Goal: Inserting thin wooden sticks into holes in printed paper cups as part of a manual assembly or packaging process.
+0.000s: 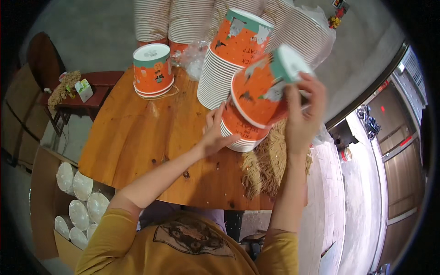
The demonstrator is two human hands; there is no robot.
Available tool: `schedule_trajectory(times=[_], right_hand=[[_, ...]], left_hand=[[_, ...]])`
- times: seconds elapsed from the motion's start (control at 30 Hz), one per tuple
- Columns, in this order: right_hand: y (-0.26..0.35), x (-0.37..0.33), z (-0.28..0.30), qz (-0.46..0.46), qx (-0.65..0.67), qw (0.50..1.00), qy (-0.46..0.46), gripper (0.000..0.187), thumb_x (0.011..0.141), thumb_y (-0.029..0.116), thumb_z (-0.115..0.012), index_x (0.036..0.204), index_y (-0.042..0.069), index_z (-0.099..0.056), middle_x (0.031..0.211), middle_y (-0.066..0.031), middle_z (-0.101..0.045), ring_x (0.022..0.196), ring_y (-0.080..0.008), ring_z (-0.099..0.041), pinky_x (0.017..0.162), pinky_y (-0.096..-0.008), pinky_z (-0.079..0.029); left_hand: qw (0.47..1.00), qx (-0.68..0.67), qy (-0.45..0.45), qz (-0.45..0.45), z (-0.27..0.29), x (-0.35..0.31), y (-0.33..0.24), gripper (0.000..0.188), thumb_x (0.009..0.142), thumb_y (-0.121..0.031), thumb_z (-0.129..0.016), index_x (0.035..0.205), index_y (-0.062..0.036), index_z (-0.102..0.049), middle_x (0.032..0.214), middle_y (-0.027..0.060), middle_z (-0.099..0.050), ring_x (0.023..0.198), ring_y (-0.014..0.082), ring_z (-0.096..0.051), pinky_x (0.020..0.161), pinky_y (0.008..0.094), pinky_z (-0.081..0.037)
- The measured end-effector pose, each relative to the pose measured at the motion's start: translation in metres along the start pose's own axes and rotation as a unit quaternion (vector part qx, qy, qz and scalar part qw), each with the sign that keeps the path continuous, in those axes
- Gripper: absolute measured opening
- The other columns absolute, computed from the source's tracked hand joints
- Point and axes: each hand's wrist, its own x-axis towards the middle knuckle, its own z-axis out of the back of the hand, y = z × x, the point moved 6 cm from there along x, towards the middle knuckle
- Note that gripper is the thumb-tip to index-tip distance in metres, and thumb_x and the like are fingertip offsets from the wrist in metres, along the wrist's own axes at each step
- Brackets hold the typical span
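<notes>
My right hand grips an orange paper bucket near its white base, fingers curled over the green band. The bucket is upside down and tilted, slightly blurred. Its rim sits over or against a short stack of matching buckets; whether the two are apart I cannot tell. My left hand is wrapped round the left side of that short stack, thumb along its white rims. Just behind stands a tall nested stack of upturned buckets topped by an orange one. A bundle of tan string lies beside the short stack.
A smaller upturned bucket stack stands at the wooden table's far left. Tall white-rimmed stacks and crumpled clear plastic are at the back. A cardboard box of wrapped white stacks sits lower left, near a red bench.
</notes>
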Motion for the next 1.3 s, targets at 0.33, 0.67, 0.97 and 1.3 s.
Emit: schedule_trajectory(times=[0.33,0.67,0.97,1.3], right_hand=[[0.017,-0.078,0.06,-0.042,0.217,0.966,-0.132,0.023,0.095,0.025,-0.063,0.098,0.006,-0.051,0.108,-0.0164,-0.056,0.097,-0.0221,-0.055,0.091,-0.0372,-0.044],[-0.086,-0.16,0.023,-0.087,-0.195,0.921,0.326,0.027,0.081,0.0,-0.062,0.104,0.013,-0.066,0.101,-0.0085,-0.059,0.096,-0.0302,-0.053,0.084,-0.04,-0.045],[-0.103,-0.167,0.024,-0.047,-0.157,0.936,0.311,0.016,0.073,0.004,-0.071,0.088,0.01,-0.067,0.1,-0.0076,-0.058,0.093,-0.0285,-0.054,0.081,-0.0398,-0.046],[0.056,-0.141,-0.002,0.012,-0.024,0.957,0.287,0.033,0.068,0.006,-0.07,0.099,0.015,-0.069,0.113,-0.0031,-0.061,0.098,-0.0264,-0.056,0.084,-0.0365,-0.049]], left_hand=[[0.809,-0.555,0.107,-0.162,0.088,-0.045,-0.178,0.052,0.096,-0.016,-0.059,0.141,-0.0045,-0.038,0.132,0.0057,-0.048,0.115,0.0145,-0.049,0.101,0.032,-0.038],[0.954,0.212,0.027,-0.21,0.154,-0.086,-0.161,0.027,0.087,-0.004,-0.056,0.114,-0.0039,-0.062,0.084,0.0105,-0.058,0.08,0.0287,-0.056,0.076,0.0376,-0.042],[0.915,0.328,0.092,-0.214,0.124,-0.09,-0.133,0.038,0.078,-0.002,-0.063,0.115,-0.0092,-0.061,0.091,0.0093,-0.055,0.088,0.0281,-0.054,0.082,0.0394,-0.042],[0.99,-0.105,0.087,-0.03,0.06,-0.124,-0.141,0.056,0.092,-0.01,-0.061,0.142,-0.0039,-0.039,0.117,0.0109,-0.053,0.099,0.0198,-0.057,0.083,0.0285,-0.049]])
